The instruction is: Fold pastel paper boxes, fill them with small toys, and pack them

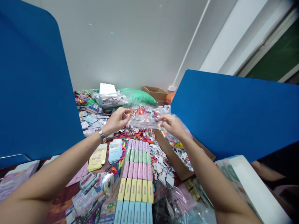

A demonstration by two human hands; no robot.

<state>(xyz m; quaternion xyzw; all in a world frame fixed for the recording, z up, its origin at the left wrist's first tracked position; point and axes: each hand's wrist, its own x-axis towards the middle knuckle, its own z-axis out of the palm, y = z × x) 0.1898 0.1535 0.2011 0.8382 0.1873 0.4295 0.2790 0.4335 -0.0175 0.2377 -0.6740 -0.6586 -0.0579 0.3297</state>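
Note:
A clear plastic bag filled with small colourful pieces is held up above the table between both hands. My left hand, with a metal watch at the wrist, pinches the bag's left end. My right hand grips its right end, fingers closed on the plastic. Below the bag lie rows of small pastel boxes in purple, green, pink, yellow and blue.
Blue partition panels stand at the left and right. A cardboard box of stickers sits under my right arm. Loose stickers, card packs and plastic bags cover the table; a green bag and a carton lie at the back.

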